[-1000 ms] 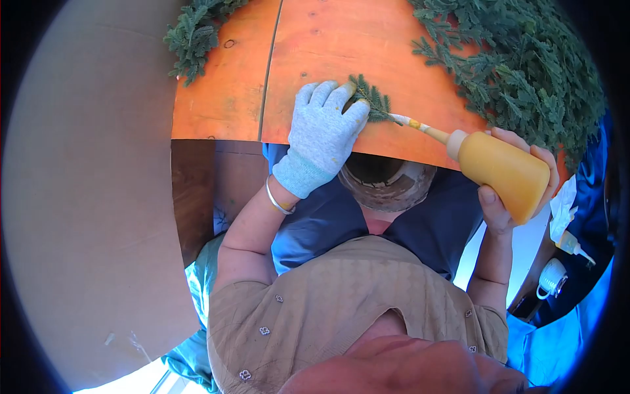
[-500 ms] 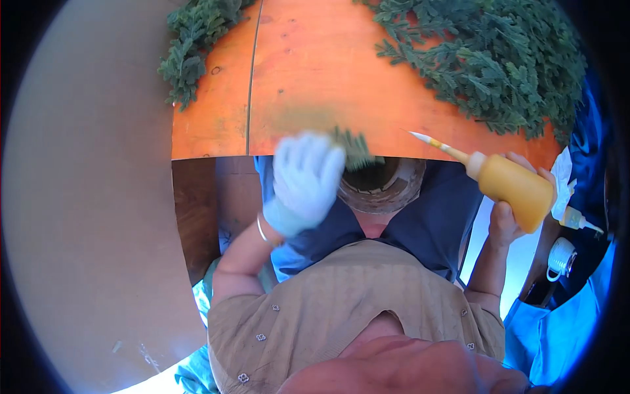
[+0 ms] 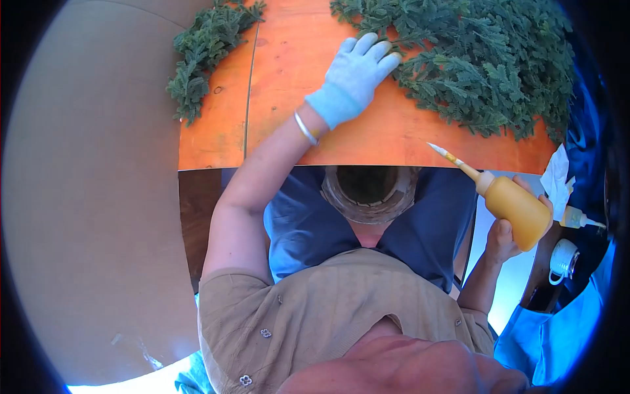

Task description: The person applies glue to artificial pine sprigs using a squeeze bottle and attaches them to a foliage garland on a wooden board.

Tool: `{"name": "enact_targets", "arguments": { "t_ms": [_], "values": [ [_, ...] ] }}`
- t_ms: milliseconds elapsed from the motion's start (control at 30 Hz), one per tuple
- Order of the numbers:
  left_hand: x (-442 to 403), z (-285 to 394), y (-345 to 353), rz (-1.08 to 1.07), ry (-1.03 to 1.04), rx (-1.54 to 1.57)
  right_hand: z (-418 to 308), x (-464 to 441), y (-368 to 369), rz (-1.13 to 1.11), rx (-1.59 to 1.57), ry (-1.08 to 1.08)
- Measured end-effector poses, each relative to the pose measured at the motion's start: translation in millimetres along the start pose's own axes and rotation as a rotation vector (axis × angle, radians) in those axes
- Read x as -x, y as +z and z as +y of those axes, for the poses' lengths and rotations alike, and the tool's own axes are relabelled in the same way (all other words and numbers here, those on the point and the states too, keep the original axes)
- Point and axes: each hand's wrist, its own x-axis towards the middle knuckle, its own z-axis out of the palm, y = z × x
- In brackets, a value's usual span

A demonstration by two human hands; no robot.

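My left hand (image 3: 361, 69), in a white glove with a pale blue cuff, reaches over the orange board. Its fingers are stretched and a little spread, with the tips at the near edge of a big heap of green leafy sprigs (image 3: 485, 72). Whether a sprig lies under the fingertips cannot be made out. My bare right hand (image 3: 505, 240) is wrapped round a yellow squeeze bottle (image 3: 518, 213), holding it tilted beyond the board's right front edge. Its long pale nozzle points up and left over the orange board (image 3: 315, 141).
A smaller bunch of sprigs (image 3: 200, 62) lies at the board's left. Between my knees stands a round container (image 3: 371, 210), dark inside. On the right are a crumpled white tissue (image 3: 558, 174), a small nozzle bottle (image 3: 574, 218) and a white cup (image 3: 563, 259).
My left hand has moved from the board's front edge, up and right to the big heap. The small green piece by the container is no longer visible there. The bottle stays in my right hand.
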Motion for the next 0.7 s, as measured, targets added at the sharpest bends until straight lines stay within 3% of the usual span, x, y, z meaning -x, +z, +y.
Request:
{"name": "enact_targets", "arguments": {
  "t_ms": [67, 167, 333, 433, 533, 633, 700],
  "values": [
    [2, -7, 23, -0.030, 0.022, 0.019, 0, 0, -4, 0.010, 0.022, -0.002],
    [-6, -1, -4, -0.146, -0.042, -0.047, 5, 1, -11, 0.019, 0.058, -0.005],
    [44, 47, -94, -0.129, -0.477, -0.284, 15, -2, -1, 0.046, -0.086, 0.009],
    [87, 73, -93, -0.269, -0.806, -0.108, 18, 0, 21, 0.033, -0.281, 0.081],
    [101, 97, -81, -0.083, -0.796, 0.019, 21, -3, 42, -0.009, -0.442, 0.156],
    [101, 104, -102, -0.074, -0.955, 0.495, 15, -7, 52, -0.054, -0.485, 0.176],
    [111, 92, -114, -0.049, -0.840, 0.394, 11, -10, 56, -0.069, -0.501, 0.167]
  ]
}}
